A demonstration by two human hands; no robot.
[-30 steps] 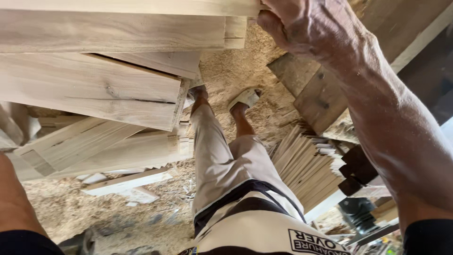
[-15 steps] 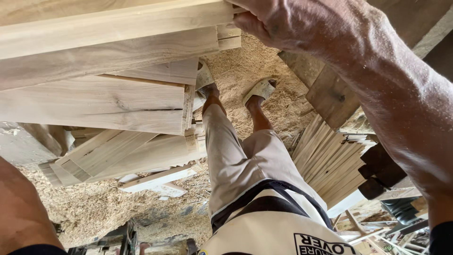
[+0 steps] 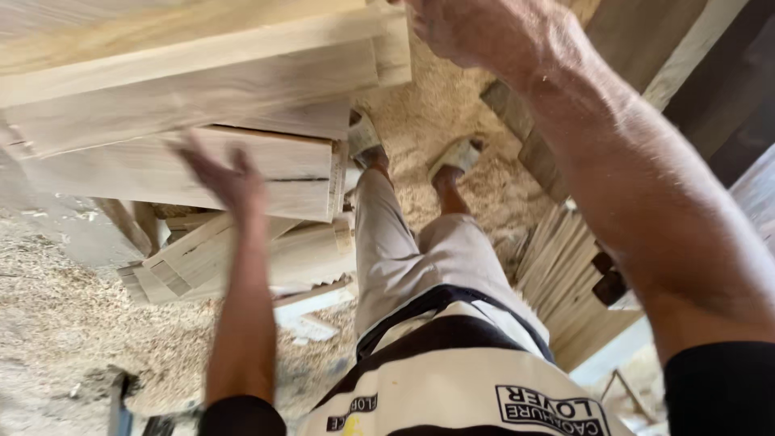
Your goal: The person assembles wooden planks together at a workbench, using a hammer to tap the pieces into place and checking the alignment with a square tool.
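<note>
My right hand [image 3: 484,36] is at the top of the view, gripping the near end of a long pale wooden plank [image 3: 202,73] that runs off to the left. My left hand [image 3: 222,173] is raised with its fingers spread, just below that plank and in front of a thicker board [image 3: 282,173] in the stack beneath. It holds nothing, and I cannot tell whether it touches the wood. My legs in light trousers and my sandalled feet [image 3: 456,153] stand on sawdust below.
More boards [image 3: 210,258] lie low on the left under the stack. A fan of thin wooden slats [image 3: 565,274] leans at the right beside dark timber [image 3: 686,64]. Sawdust [image 3: 64,331] covers the floor.
My left arm has swung up from the lower left corner, so the hand is now in front of the boards. The held plank and the stack sit lower and larger in view.
</note>
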